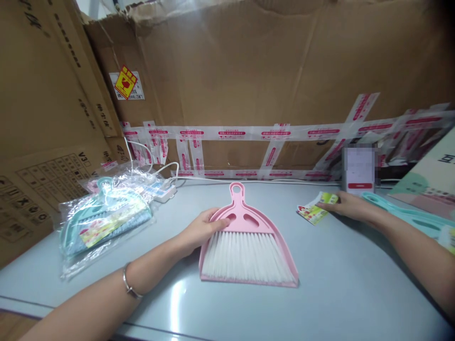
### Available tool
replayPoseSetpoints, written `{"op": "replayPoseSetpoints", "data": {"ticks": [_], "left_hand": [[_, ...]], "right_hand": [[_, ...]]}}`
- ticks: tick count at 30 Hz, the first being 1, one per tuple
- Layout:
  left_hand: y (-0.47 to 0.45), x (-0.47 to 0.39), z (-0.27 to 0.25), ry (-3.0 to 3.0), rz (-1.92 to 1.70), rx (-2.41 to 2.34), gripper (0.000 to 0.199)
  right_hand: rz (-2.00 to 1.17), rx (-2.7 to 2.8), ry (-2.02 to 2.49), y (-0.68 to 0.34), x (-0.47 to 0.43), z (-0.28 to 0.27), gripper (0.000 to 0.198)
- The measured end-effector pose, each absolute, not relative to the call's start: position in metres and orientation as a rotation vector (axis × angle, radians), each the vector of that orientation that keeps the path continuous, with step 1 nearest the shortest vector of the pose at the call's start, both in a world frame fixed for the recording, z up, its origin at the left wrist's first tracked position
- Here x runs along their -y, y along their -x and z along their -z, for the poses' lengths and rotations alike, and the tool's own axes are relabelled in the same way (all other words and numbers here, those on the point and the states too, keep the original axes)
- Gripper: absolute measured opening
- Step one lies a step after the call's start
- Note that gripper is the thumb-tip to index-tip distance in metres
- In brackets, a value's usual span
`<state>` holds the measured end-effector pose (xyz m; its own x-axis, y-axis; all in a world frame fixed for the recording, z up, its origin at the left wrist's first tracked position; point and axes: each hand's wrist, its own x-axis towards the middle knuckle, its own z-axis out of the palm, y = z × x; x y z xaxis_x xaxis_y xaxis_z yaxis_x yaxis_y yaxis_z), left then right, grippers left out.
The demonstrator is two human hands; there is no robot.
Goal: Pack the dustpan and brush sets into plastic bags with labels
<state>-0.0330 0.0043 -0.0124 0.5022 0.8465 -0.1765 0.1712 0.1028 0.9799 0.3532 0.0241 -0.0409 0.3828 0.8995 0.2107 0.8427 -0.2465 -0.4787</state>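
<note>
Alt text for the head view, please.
Left hand gripping a pink dustpan with a white-bristled brush nested in it, on a grey table. Right hand holding a printed card; a bagged teal dustpan set lies at left.

The dustpan (285, 251) is smooth plastic, the brush (247, 253) fine-bristled, the card (314, 213) paper, the bag (106, 250) crinkled clear plastic, the bracelet (131, 291) shiny metal, the table (341, 289) smooth and glossy.

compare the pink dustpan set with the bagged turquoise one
The pink dustpan set is unwrapped; the turquoise set is in a clear bag. The pink set's bristles are white; the turquoise set's, pale blue. The left hand holds the pink set; no hand touches the turquoise one. Both include a brush.
</note>
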Motion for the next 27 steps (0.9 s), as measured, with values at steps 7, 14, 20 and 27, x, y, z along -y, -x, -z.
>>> {"op": "replayPoseSetpoints", "data": {"ticks": [7, 14, 20, 27], "left_hand": [[0.028, -0.005, 0.013, -1.296, -0.773, -1.019, 0.042], [0.025, -0.006, 0.02, -1.321, -0.902, -1.047, 0.039], [0.022, -0.006, 0.024, -1.25, -0.944, -1.023, 0.04], [0.02, -0.003, 0.021, -1.15, -1.007, -0.974, 0.041]], "right_hand": [[-0.093, 1.51, 1.934, -0.284, -0.006, 0.005, 0.018], [-1.008, 1.351, 0.971, -0.174, 0.065, -0.021, 0.033], [-1.388, 1.237, 0.997, -0.149, 0.065, 0.008, 0.038], [-1.159, 1.212, 1.202, -0.159, 0.034, 0.033, 0.044]]}}
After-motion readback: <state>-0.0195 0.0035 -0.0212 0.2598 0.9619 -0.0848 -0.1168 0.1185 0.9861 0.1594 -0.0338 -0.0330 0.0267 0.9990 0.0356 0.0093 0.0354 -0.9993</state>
